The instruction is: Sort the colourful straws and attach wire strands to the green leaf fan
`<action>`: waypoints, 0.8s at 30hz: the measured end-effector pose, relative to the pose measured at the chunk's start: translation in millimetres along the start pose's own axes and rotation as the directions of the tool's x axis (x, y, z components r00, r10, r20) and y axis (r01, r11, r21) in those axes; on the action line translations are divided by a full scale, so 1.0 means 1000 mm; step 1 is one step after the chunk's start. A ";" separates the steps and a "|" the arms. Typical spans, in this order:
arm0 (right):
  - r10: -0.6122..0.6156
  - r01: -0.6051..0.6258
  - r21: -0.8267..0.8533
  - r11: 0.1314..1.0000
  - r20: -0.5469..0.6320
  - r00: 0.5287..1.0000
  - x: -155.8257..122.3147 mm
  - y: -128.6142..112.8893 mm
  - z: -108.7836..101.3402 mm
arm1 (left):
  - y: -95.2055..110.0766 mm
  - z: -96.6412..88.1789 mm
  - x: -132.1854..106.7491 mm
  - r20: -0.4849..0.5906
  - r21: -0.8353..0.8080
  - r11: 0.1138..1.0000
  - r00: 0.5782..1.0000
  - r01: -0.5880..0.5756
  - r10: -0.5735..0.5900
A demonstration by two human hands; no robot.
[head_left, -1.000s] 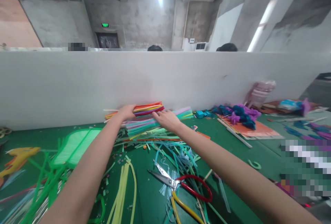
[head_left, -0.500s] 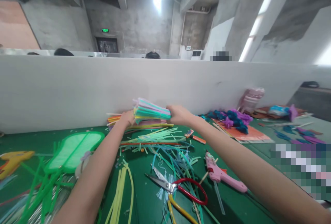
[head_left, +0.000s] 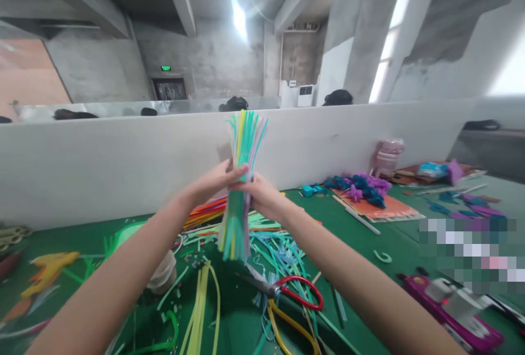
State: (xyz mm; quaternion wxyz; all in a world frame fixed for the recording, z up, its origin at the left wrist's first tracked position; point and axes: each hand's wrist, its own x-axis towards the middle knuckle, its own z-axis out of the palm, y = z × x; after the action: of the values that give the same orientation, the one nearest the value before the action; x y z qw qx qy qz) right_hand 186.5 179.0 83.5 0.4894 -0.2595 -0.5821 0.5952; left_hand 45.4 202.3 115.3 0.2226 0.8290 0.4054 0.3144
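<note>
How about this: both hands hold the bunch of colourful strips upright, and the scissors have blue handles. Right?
Not quite. In the head view the left hand and right hand hold the bunch of strips upright, but the scissors have red and yellow handles.

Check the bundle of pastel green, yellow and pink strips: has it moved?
Yes. The strip bundle rose from the foot of the white partition wall; left hand and right hand hold it upright, tips above the wall's top.

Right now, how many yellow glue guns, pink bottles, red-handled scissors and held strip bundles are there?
Yellow plastic glue gun: 1
Pink plastic bottle: 1
Red-handled metal scissors: 1
Bundle of thin pastel strips, in left hand and right hand: 1
Total: 4
</note>
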 end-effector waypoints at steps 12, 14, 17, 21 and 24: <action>0.061 0.103 -0.321 0.941 0.461 0.885 -0.132 -0.005 0.065 | 0.083 -0.010 -0.165 -0.223 0.213 0.947 0.955 0.241 -0.193; 0.131 0.007 -0.285 0.959 0.462 0.877 -0.146 -0.002 0.064 | 0.074 -0.005 -0.187 -0.336 0.327 0.889 0.919 0.321 -0.209; 0.122 -0.071 -0.140 0.988 0.403 0.907 -0.155 0.011 0.058 | 0.046 0.010 -0.210 -0.465 0.506 0.720 0.853 0.475 -0.236; -0.018 0.001 0.070 0.998 0.248 0.969 -0.155 0.037 0.049 | 0.005 0.039 -0.229 -0.470 0.681 0.587 0.876 0.438 -0.108; -0.044 0.023 0.143 0.989 0.143 0.989 -0.154 0.055 0.044 | -0.016 0.057 -0.236 -0.464 0.756 0.541 0.884 0.368 0.048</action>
State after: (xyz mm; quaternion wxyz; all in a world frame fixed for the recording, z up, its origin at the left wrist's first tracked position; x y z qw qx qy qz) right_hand 191.6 31.8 -1.0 0.4725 -0.1702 -0.5773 0.6439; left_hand -34.7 13.4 -15.0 -0.2602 0.7011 0.6193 0.2392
